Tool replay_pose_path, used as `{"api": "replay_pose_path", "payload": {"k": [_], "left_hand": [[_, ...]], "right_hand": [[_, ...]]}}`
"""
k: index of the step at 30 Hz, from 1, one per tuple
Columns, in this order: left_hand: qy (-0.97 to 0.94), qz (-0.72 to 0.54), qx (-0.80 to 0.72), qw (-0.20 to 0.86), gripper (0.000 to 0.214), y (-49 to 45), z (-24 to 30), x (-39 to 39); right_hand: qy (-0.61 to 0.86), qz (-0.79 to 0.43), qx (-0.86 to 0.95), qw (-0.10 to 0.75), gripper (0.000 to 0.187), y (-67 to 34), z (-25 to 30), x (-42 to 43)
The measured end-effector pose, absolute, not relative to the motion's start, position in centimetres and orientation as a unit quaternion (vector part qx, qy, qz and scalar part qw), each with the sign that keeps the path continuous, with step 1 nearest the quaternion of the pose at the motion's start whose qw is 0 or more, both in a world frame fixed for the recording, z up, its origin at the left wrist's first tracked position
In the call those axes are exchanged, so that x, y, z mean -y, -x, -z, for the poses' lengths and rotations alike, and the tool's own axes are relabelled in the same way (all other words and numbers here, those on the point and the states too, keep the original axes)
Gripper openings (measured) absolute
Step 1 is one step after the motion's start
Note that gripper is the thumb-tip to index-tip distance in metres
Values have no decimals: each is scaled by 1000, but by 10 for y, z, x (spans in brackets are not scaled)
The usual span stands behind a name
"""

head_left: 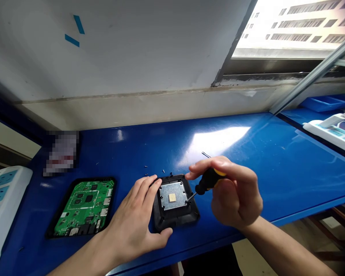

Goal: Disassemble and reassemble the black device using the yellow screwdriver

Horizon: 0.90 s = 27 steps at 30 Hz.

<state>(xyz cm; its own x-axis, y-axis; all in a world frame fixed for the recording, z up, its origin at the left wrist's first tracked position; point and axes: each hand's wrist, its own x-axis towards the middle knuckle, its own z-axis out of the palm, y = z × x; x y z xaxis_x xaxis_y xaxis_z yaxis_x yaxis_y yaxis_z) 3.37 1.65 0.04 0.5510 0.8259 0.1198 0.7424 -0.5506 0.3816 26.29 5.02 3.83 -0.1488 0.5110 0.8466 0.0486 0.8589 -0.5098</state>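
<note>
A black plastic cover (176, 222) lies on the blue table, with a silver metal plate (176, 191) inside it and a small beige pad (172, 197) on the plate. My left hand (135, 214) grips the cover's left side, fingers along the far left edge and thumb at the near edge. In my right hand (237, 191) is a black and yellow screwdriver (209, 180), held tilted. Its tip meets the plate's right edge, near a corner screw; whether it sits in the screw head I cannot tell. Several small screws (163, 171) lie just beyond the cover.
Left of my left hand, a green circuit board (86, 203) sits in a black case. White power strips stand at the far left (10, 207) and far right (333, 134). A blurred-out packet (61, 153) lies at the back left. A blue tray (327, 102) is at the right.
</note>
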Motion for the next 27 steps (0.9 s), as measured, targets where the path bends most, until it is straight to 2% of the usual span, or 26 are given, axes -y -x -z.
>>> {"api": "replay_pose_path", "payload": {"k": [5, 10, 14, 20, 24, 27], "left_hand": [[-867, -148, -452, 147, 89, -33, -1, -16], [-869, -146, -450, 146, 89, -34, -1, -17], [-869, -145, -452, 140, 89, -34, 0, -17], [-869, -145, -452, 143, 90, -34, -1, -17], [-865, -157, -453, 150, 90, -33, 0, -17], [-863, -165, -453, 153, 89, -33, 2, -17]], "right_hand": [[178, -163, 745, 622, 30, -266, -39, -52], [214, -78, 741, 632, 23, -269, -41, -54], [225, -45, 742, 630, 24, -270, -40, -54], [203, -121, 747, 622, 39, -265, -43, -51], [188, -141, 754, 614, 40, -266, -41, -50], [198, -110, 762, 606, 32, -269, -39, -51]]}}
